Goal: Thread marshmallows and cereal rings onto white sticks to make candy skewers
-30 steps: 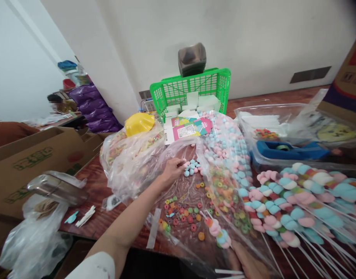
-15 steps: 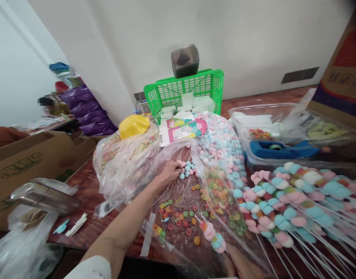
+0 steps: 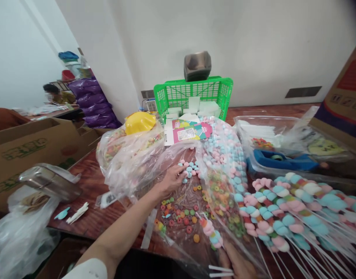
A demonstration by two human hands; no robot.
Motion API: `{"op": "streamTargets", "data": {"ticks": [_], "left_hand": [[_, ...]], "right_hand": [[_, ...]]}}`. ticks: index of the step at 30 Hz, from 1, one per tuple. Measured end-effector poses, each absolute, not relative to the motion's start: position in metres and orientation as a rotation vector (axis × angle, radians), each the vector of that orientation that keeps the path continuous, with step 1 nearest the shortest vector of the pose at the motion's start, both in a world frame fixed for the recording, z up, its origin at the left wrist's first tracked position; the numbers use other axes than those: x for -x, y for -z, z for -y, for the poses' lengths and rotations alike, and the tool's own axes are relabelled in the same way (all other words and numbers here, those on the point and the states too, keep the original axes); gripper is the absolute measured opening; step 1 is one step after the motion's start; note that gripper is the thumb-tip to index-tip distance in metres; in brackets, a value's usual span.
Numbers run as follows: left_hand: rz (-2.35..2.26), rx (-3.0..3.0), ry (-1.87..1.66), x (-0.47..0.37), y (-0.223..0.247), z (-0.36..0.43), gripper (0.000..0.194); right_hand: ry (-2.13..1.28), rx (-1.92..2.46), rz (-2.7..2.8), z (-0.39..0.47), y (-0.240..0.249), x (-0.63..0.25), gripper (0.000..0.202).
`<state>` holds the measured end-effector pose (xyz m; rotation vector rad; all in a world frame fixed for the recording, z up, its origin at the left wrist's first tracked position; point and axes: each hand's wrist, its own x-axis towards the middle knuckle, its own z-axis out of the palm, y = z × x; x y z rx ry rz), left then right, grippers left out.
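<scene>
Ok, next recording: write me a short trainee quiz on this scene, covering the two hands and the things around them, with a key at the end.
1. Choose one. The right hand holds:
A) a yellow plastic bowl
B) a skewer of pink and blue marshmallow-like candies
C) a silver metal flask
2. True or false: in the picture, the blue plastic tape dispenser lies to the right of the green plastic basket.
3. Fill in the missing colour: the left hand is at the edge of a cluster of small, round, loose candies, coloured blue and ____.

Key: 1. B; 2. True; 3. pink.
</scene>
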<state>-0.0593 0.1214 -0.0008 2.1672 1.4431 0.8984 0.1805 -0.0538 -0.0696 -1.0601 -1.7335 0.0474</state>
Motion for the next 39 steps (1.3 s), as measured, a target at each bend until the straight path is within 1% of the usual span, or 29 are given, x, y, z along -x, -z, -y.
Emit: {"op": "streamTargets", "data": {"ticks": [3,6,9,13,17,25,32,36,39], "left_hand": [[-1.216,-1.629,-1.106,0.051,-0.007,-0.080,0.036],[-1.071,-1.181,-1.128,0.043,-0.016,-0.037,0.033],[-1.027,-0.935,-1.175,0.038,-0.019,-0.009,0.031],[-1.023,-0.831,-1.312,0.030,-0.015,0.006,0.033],[-1.069,-0.863,-1.382,0.018,-0.014,0.011,0.034],[-1.052,-0.907,-1.389,0.001,-0.010,0.014,0.036],[-1.179,-1.290,-1.527,-0.001,-0.010,0.013,0.026],[-1.239,-1.690,-1.574,-0.001,-0.016,0.015,0.021],[-1.200,-1.950,-1.546,0.001,-0.017,0.017,0.021]], "right_hand": [[-0.052,1.003,1.817,0.055,0.065,-0.183,0.027],[-0.059,0.965,1.830,0.058,0.061,-0.180,0.029],[-0.077,0.987,1.800,0.063,0.058,-0.174,0.024],[-0.109,1.031,1.796,0.069,0.058,-0.169,0.020],[-0.097,1.082,1.743,0.071,0.053,-0.170,0.018],[-0.081,1.077,1.793,0.072,0.050,-0.180,0.022],[-0.092,1.146,1.768,0.074,0.046,-0.181,0.021],[-0.055,1.148,1.797,0.073,0.046,-0.183,0.020],[-0.045,1.121,1.829,0.073,0.046,-0.183,0.019]]}}
